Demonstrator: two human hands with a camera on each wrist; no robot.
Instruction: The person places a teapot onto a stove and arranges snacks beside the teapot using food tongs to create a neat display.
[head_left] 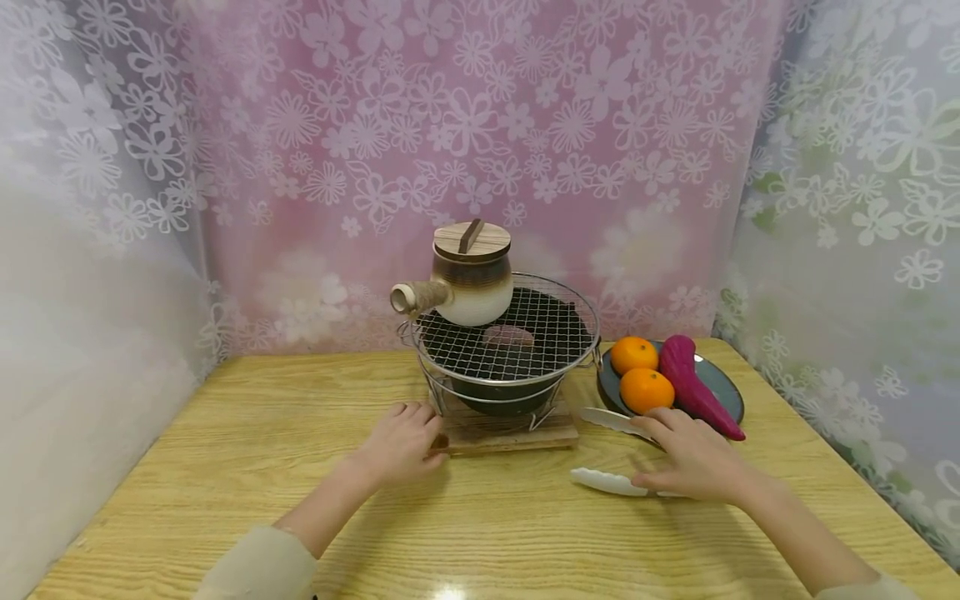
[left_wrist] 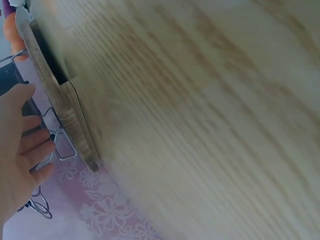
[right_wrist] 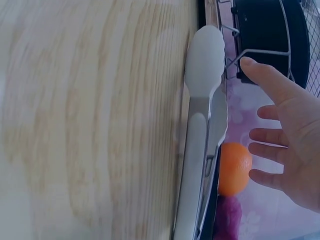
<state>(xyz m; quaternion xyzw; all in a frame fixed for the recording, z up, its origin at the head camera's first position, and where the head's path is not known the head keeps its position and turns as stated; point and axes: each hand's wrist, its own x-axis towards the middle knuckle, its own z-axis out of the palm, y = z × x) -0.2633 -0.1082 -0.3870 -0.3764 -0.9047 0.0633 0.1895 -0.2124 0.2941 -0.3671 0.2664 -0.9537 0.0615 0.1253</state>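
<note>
White-tipped tongs [head_left: 609, 483] lie spread apart on the table at the right. My right hand [head_left: 693, 454] hovers over them, its thumb by the nearer arm and fingers by the farther one. In the right wrist view the fingers [right_wrist: 270, 136] are extended and apart from the tongs [right_wrist: 195, 160]. My left hand [head_left: 401, 442], fingers loosely bent and gripping nothing, is at the left corner of a wooden board [head_left: 517, 440]; whether it touches the board I cannot tell. On that board stands a round black grill [head_left: 498, 398] with a wire mesh [head_left: 525, 354].
A side-handled clay pot [head_left: 476, 304] with a wooden lid [head_left: 487, 240] sits on the mesh's back left. A dark plate [head_left: 723, 385] at right holds two oranges [head_left: 647, 391] and a long purple vegetable [head_left: 693, 387]. Floral curtains [head_left: 480, 108] enclose the table [head_left: 262, 417].
</note>
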